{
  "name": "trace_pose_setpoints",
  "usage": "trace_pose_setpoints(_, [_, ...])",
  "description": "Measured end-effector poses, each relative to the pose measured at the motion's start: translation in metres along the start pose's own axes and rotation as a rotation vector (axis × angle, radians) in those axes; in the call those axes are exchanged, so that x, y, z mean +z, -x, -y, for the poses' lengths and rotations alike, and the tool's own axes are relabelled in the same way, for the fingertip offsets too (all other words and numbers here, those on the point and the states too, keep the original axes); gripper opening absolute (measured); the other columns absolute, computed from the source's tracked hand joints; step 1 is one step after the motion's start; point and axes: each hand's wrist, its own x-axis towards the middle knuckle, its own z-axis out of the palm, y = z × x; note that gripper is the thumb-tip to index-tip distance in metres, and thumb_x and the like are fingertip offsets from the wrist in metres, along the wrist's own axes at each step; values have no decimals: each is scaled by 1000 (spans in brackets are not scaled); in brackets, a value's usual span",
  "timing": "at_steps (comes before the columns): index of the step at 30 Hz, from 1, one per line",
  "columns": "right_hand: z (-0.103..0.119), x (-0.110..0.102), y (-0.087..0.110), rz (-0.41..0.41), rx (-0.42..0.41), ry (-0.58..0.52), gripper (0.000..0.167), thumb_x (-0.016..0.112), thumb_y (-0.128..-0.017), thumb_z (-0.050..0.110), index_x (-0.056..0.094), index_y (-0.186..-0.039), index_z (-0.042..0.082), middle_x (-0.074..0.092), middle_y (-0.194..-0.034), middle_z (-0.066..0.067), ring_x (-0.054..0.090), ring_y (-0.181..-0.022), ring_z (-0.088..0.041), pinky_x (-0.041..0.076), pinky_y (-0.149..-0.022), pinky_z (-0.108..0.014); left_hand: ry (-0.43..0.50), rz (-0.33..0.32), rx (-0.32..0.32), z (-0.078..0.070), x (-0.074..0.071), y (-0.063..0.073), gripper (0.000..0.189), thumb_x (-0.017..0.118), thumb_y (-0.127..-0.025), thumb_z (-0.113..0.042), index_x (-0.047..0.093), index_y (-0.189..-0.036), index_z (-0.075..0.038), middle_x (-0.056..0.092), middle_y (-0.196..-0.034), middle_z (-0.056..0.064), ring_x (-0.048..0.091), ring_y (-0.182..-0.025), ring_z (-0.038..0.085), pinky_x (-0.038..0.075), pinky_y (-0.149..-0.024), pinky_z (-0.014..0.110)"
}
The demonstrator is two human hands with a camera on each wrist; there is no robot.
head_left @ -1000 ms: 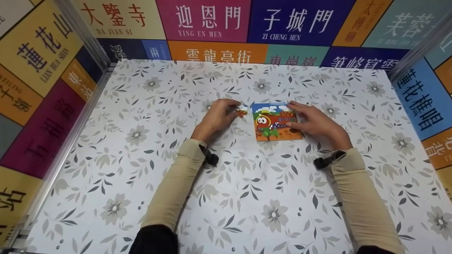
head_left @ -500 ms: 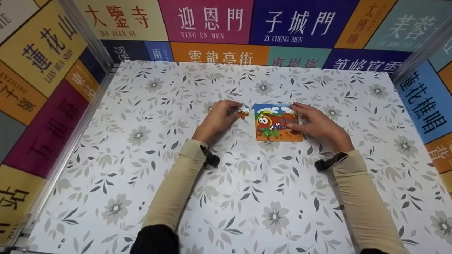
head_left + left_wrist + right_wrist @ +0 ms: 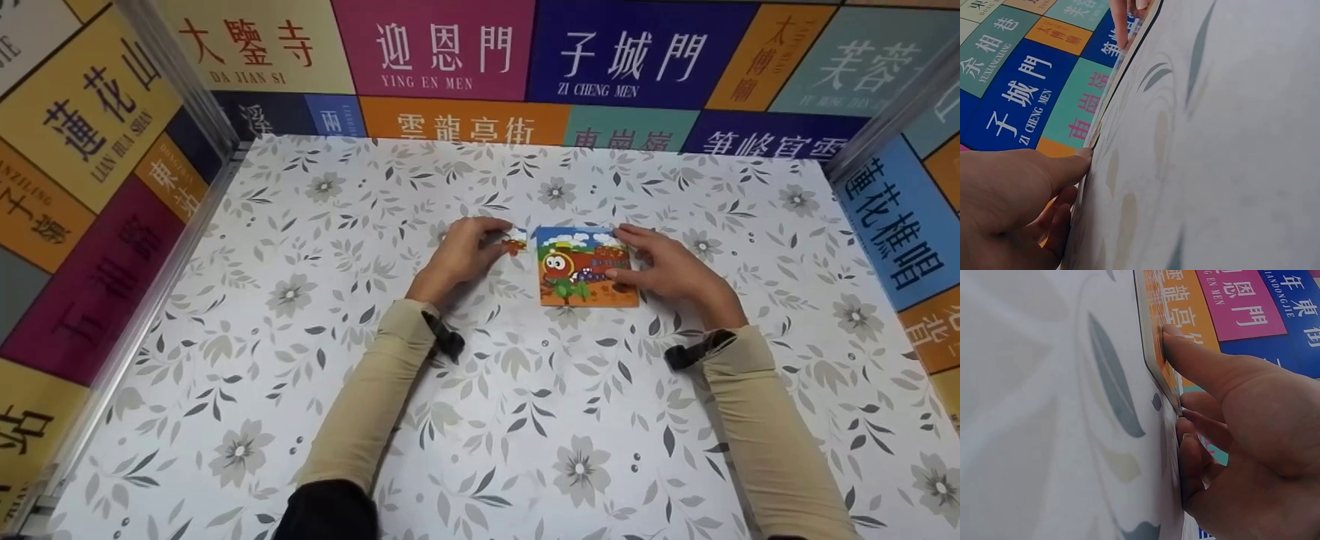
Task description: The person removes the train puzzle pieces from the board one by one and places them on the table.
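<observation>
Near the middle of the table lies a square jigsaw puzzle (image 3: 577, 289) with a cartoon train, clouds and orange ground. My right hand (image 3: 671, 266) holds it by its right side, with the thumb on the picture and the index finger at the far edge. In the right wrist view the thumb lies on the face of the puzzle (image 3: 1154, 343), and the other fingers are bent at its edge. Just left of the puzzle, my left hand (image 3: 465, 251) holds a small puzzle piece (image 3: 514, 241) between thumb and index finger, close to the tabletop. Fingers partly hide the piece.
The table (image 3: 480, 420) has a white cover with grey flowers and leaves. Panels (image 3: 450, 45) with coloured blocks and lettering stand along its back and both sides. A black strap (image 3: 446, 337) circles each wrist over beige sleeves.
Both hands keep nearly the same places on the piece and the puzzle. The head view shifts slightly.
</observation>
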Motion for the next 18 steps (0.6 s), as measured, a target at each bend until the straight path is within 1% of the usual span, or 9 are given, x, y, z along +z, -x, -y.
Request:
trace_pose_setpoints(6, [2,2,-1,-1,7,0,87,74,-103,47,31,-172,16,18,-182,-14,16,-166,-48,19,-132,-69,19,0,-44,3,-1,-1,41,76,-103,-17,71,-143,-10,70,-147,8,65,-139,24,49,-119,37])
trace_pose_setpoints(15, [1,3,0,-11,-1,12,87,73,-104,46,30,-172,14,18,-182,-16,14,-166,-49,16,-132,-69,41,10,-49,4,0,-4,41,76,-103,-17,71,-142,-10,71,-146,9,65,-138,24,49,-119,37])
trace_pose_setpoints(18, [0,2,0,-14,4,13,87,72,-104,47,29,-172,15,17,-182,-16,13,-167,-49,15,-132,-69,44,6,-45,2,1,-5,41,77,-103,-18,72,-142,-9,71,-146,9,66,-137,25,50,-119,37])
